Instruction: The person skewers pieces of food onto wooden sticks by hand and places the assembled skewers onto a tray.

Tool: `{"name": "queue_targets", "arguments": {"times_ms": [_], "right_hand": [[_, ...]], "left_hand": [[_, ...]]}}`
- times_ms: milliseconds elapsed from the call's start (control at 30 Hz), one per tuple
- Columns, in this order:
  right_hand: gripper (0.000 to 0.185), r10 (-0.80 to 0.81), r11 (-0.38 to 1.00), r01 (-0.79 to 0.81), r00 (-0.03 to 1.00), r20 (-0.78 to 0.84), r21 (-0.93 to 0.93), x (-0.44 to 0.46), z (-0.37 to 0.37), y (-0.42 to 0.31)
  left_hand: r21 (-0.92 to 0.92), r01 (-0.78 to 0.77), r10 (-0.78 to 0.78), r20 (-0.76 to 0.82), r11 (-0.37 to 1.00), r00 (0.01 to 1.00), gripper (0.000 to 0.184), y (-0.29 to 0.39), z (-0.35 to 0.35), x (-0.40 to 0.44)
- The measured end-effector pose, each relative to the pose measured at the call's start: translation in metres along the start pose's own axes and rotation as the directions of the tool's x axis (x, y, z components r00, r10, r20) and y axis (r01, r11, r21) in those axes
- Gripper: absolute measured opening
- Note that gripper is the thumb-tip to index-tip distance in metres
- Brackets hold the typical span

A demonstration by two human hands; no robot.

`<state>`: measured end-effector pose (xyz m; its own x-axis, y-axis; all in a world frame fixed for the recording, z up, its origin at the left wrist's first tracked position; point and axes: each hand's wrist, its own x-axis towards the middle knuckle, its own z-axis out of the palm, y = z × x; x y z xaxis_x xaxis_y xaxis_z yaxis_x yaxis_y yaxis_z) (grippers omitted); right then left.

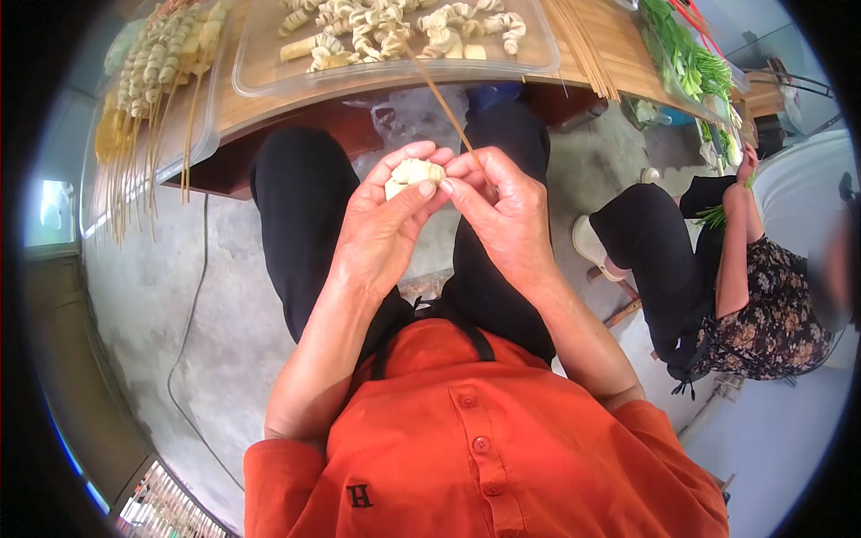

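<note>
Evidently, skewered spirals (161, 65) lie beyond our fingers (413, 198) to the left and loose spirals (368, 31) straight ahead, while our left hand (372, 215) pinches a pale, seemingly unskewered coil (418, 171) and our right hand (511, 215) grips a bamboo skewer (440, 100).

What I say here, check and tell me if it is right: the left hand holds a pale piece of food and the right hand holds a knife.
Not right about the knife: the head view shows the right hand holding a thin brown stick. The left hand does hold a pale piece of food.
</note>
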<state>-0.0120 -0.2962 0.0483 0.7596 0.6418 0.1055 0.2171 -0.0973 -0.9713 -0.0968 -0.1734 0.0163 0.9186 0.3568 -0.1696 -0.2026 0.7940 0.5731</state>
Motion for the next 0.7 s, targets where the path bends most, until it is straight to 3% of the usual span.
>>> {"name": "queue_targets", "arguments": {"times_ms": [33,100,200,367,433,700], "right_hand": [[0.005,0.002,1.0,-0.002,1.0,0.001,0.0,0.001,-0.002,-0.001],[0.013,-0.206,0.971,0.207,0.978,0.02,-0.122,0.002,-0.013,-0.002],[0.024,-0.226,0.929,0.246,0.969,0.105,-0.276,-0.005,-0.038,-0.009],[0.039,-0.103,0.911,0.177,0.972,0.211,-0.372,-0.023,-0.076,-0.028],[0.044,-0.1,0.834,0.239,0.952,0.29,-0.497,-0.026,-0.087,-0.026],[0.046,-0.114,0.83,0.247,0.953,0.282,-0.499,-0.022,-0.1,-0.021]], "left_hand": [[0.004,-0.006,0.006,-0.008,1.0,1.0,0.037,0.0,-0.001,0.001],[0.004,-0.007,0.008,-0.025,1.0,1.0,0.037,0.003,-0.003,0.004],[0.004,-0.034,0.034,-0.062,0.999,0.997,0.038,0.013,-0.006,0.006],[-0.003,-0.101,0.1,-0.087,0.995,0.991,0.04,0.025,-0.012,0.009],[0.001,-0.106,0.105,-0.1,0.994,0.989,0.041,0.027,-0.009,0.011],[0.022,-0.097,0.099,-0.097,0.995,0.99,0.042,0.023,0.001,0.018]]}}
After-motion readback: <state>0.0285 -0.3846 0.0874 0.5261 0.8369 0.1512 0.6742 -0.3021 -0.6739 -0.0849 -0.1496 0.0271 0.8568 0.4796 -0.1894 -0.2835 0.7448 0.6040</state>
